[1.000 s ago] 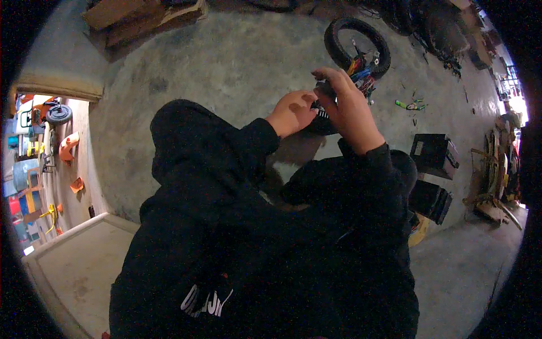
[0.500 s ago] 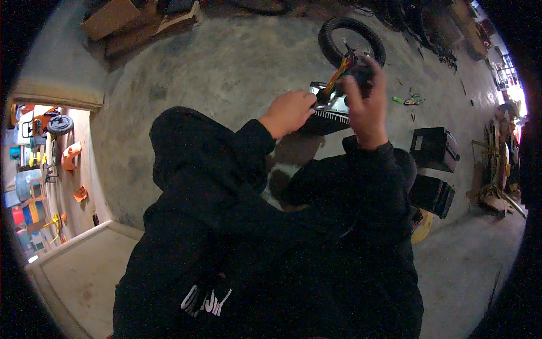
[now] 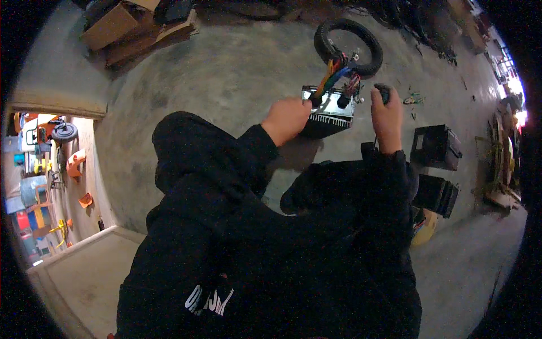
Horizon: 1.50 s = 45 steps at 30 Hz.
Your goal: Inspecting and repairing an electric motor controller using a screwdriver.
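My left hand [image 3: 287, 120] grips the left edge of a boxy metal unit [image 3: 333, 120] with a silvery end face and dark cooling fins along its side. Two thick bundles come out of that face. One is a wire bundle [image 3: 326, 82] in orange, green and blue; the other wire bundle [image 3: 352, 86] is reddish and thinner-stranded. To the right of the unit and apart from it, my right hand [image 3: 387, 121] is closed around a small dark object [image 3: 384, 92], whose kind I cannot make out. The wires' far ends lie over a black tyre [image 3: 377, 51].
Two black boxes [image 3: 436, 147] sit on the concrete floor at my right. Small green-handled tools [image 3: 414, 99] lie beyond my right hand. Cardboard [image 3: 113, 28] is piled at the far left. Through an opening at left, an orange part [image 3: 76, 162] and other clutter show.
My right hand has moved away from the wires to the right and lower, and now shows a small dark object in its grasp. The left hand stays on the metal unit.
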Each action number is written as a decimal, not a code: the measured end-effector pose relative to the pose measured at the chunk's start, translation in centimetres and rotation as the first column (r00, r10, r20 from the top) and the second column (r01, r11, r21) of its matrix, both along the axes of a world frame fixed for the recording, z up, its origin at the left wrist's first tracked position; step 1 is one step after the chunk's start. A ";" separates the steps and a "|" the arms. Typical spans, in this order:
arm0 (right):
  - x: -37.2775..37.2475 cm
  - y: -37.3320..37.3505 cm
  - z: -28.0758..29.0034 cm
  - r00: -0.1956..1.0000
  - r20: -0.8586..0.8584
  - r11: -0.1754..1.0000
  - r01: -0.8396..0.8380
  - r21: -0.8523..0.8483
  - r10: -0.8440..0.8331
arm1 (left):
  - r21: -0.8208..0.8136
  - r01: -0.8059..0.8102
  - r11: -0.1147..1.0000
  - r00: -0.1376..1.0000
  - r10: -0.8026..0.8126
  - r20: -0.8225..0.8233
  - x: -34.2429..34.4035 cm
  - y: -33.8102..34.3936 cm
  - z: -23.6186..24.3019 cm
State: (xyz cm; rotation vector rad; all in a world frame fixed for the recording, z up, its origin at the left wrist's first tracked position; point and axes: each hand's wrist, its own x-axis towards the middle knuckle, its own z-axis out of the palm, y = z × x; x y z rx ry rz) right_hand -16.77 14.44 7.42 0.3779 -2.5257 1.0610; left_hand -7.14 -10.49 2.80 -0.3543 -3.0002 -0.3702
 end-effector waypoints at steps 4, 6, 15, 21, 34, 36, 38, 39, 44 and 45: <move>2.0 -1.9 2.4 0.864 0.494 0.961 -0.047 0.274 -0.099 | -0.050 0.038 0.998 0.995 -0.033 0.093 0.0 -1.1 1.4; 1.7 -1.0 0.4 0.872 0.487 0.958 -0.107 0.267 -0.038 | -0.047 0.068 0.997 0.986 -0.060 0.155 -0.3 -0.9 2.1; 2.2 -1.7 -1.6 0.846 0.533 0.931 -0.192 0.310 -0.003 | -0.092 -0.052 0.994 0.988 0.064 0.140 0.4 -0.2 1.6; 2.2 -1.5 -2.1 0.870 0.492 0.924 -0.192 0.332 0.004 | -0.076 -0.072 0.995 0.995 0.077 0.060 0.7 0.4 1.3; 2.4 -1.6 -1.9 0.866 0.499 0.925 -0.183 0.333 -0.009 | -0.053 -0.042 0.998 0.995 0.047 0.092 0.8 0.0 1.5; 2.6 -1.5 -2.1 0.865 0.498 0.920 -0.149 0.363 -0.056 | -0.025 -0.048 0.999 0.997 0.050 0.051 0.7 0.2 1.3; 2.5 -1.7 -2.2 0.854 0.519 0.914 -0.181 0.364 -0.037 | -0.078 -0.049 0.996 0.982 0.062 0.178 0.7 -0.1 1.1; 2.1 -1.5 -2.5 0.838 0.544 0.907 -0.204 0.369 -0.033 | -0.063 -0.052 0.997 0.989 0.060 0.136 0.7 0.0 0.9; 2.0 -1.2 -3.2 0.820 0.573 0.911 -0.232 0.341 -0.006 | -0.040 -0.124 0.991 0.979 0.129 0.155 0.6 0.4 1.0; 1.9 -1.3 -3.4 0.835 0.550 0.908 -0.225 0.353 -0.007 | -0.022 -0.103 0.994 0.986 0.105 0.126 0.3 0.2 0.0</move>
